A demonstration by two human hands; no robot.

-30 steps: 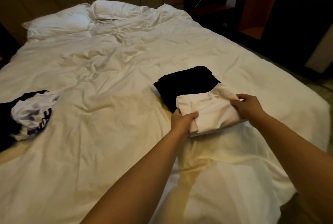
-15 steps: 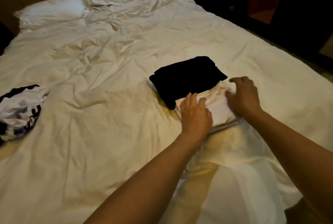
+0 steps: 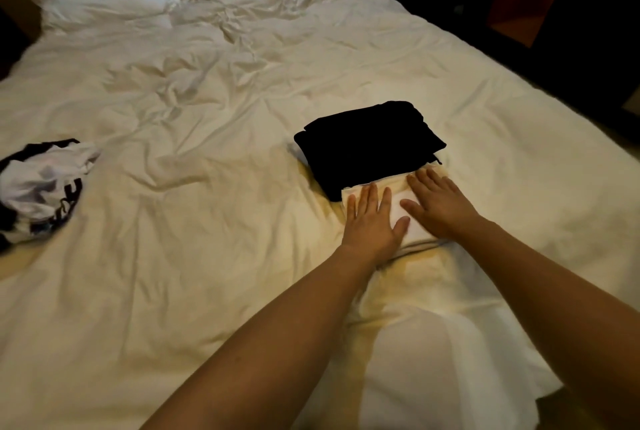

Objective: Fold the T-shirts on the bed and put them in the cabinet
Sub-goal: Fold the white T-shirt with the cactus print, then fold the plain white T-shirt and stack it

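Lying folded flat, white T-shirt (image 3: 401,211)

Both forearms are bare to the frame edge, hands (image 3: 374,222) ungloved, ringless.

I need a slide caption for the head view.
Both hands, left hand and right hand, press flat on a folded white T-shirt.

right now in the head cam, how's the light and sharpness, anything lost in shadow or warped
Head view: dim, warm light, yellowish on the bed cover; the folded black shirt is so dark its folds barely show; the right-hand background is almost black; wide-angle warp bends the bed's edges; the left hand and right hand, flat on the folded white shirt, look slightly soft; the crumpled black-and-white shirt is blurrier.
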